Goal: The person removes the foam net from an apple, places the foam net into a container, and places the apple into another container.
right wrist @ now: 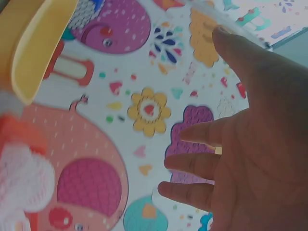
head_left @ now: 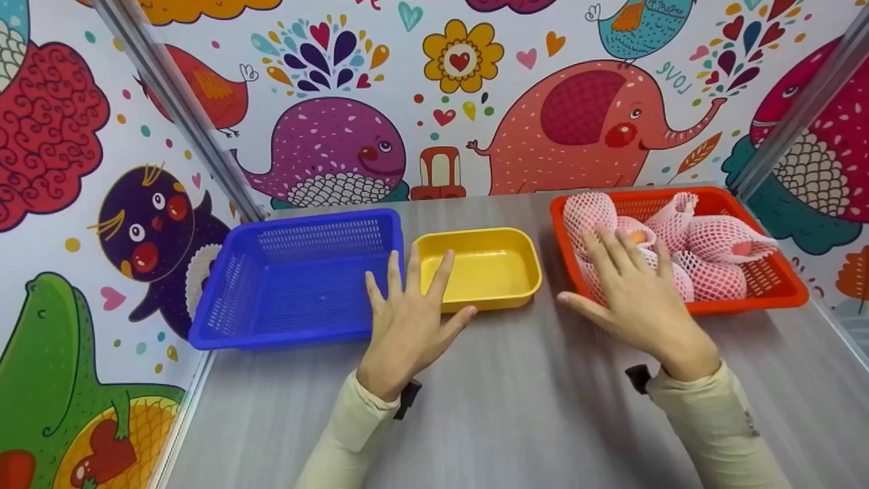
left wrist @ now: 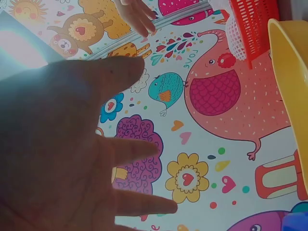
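My left hand (head_left: 411,322) is spread with straight fingers above the table, between a blue basket (head_left: 299,339) and a yellow tray (head_left: 485,302). Nothing is in its grasp, and its palm shows bare in the left wrist view. Over the near left part of a red basket (head_left: 760,302) hovers my right hand (head_left: 641,299), fingers extended and thumb out to the side. It holds nothing either. Several round items in pink foam netting (head_left: 723,238) fill the red basket; an orange patch peeps through some nets. The right hand hides part of them.
All three containers stand in a row along the back of a grey table (head_left: 489,407). Behind them rises a wall (head_left: 448,68) printed with cartoon animals. Metal corner posts (head_left: 183,115) stand at the back left and back right.
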A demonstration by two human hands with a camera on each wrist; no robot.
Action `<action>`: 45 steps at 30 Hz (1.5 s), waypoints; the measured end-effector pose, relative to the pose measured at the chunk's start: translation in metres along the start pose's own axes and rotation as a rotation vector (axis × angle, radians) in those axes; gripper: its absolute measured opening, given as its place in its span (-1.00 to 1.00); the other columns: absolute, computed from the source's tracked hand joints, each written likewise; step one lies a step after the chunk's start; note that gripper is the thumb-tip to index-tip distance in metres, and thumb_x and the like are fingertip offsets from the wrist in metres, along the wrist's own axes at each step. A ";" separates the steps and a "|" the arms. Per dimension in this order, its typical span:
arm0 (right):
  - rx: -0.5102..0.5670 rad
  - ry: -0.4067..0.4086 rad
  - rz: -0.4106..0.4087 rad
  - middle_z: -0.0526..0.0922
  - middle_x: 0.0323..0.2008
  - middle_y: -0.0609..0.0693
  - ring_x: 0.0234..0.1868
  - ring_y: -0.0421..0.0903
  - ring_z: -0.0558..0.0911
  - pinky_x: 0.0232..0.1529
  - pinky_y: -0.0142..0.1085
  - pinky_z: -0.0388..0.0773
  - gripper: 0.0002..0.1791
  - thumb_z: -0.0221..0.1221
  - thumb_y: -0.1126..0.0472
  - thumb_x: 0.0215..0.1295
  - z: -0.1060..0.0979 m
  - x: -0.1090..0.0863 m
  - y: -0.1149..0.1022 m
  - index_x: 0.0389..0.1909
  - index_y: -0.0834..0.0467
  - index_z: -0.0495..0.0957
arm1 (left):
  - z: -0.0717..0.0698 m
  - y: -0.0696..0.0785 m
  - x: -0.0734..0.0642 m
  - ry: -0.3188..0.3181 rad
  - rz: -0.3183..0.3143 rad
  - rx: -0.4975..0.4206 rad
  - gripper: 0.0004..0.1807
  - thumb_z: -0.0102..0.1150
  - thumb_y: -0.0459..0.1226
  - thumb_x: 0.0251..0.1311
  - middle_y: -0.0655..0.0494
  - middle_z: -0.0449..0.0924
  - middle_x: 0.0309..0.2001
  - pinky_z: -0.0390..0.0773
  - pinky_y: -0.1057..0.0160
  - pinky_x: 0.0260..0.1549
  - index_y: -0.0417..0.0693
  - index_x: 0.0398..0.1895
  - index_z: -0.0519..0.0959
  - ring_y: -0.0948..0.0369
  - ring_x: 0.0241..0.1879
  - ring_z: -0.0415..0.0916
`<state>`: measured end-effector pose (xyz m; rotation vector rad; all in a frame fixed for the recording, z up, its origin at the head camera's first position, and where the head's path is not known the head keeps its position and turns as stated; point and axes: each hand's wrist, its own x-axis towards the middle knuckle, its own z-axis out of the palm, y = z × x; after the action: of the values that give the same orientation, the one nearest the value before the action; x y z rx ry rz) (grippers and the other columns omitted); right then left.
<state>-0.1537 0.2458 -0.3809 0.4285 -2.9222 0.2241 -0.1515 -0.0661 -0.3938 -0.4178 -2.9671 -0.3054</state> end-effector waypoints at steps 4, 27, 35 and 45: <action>-0.005 -0.022 0.068 0.00 0.53 0.29 0.48 0.36 0.01 0.33 0.32 -0.58 0.10 -0.03 -0.49 0.30 -0.009 -0.001 0.025 0.61 0.13 -0.13 | 0.004 0.005 0.003 0.017 0.030 -0.003 -0.10 -0.11 0.39 0.28 -0.20 -0.19 0.58 -0.24 -0.47 0.29 0.35 0.62 -0.03 -0.30 0.50 -0.19; 0.137 -0.220 0.310 0.04 0.43 0.49 0.37 0.49 0.07 0.23 0.47 0.01 0.27 0.12 -0.49 0.18 0.013 0.013 0.138 0.55 0.35 -0.13 | 0.030 0.082 0.028 -0.083 0.259 -0.023 -0.10 0.02 0.33 0.27 -0.13 0.06 0.53 -0.02 -0.38 0.33 0.34 0.60 0.02 -0.17 0.46 0.03; 0.243 -0.425 0.402 -0.09 0.44 0.55 0.33 0.56 0.02 0.22 0.46 0.00 0.39 0.32 -0.39 0.07 0.038 0.025 0.161 0.54 0.39 -0.24 | 0.040 0.089 0.027 -0.048 0.303 -0.019 -0.15 0.11 0.26 0.27 -0.13 0.21 0.46 0.21 -0.23 0.30 0.26 0.57 0.15 -0.14 0.39 0.19; 0.120 -0.484 0.370 0.35 0.22 0.47 0.14 0.47 0.15 0.18 0.47 0.15 0.27 0.41 -0.39 -0.11 0.058 0.032 0.166 0.39 0.46 0.19 | 0.046 0.086 0.022 -0.028 0.323 0.001 -0.21 0.09 0.26 0.29 -0.12 0.30 0.40 0.32 -0.19 0.24 0.20 0.52 0.25 -0.12 0.34 0.27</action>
<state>-0.2417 0.3842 -0.4517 -0.0644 -3.4617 0.3949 -0.1527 0.0309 -0.4193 -0.8932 -2.8608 -0.2618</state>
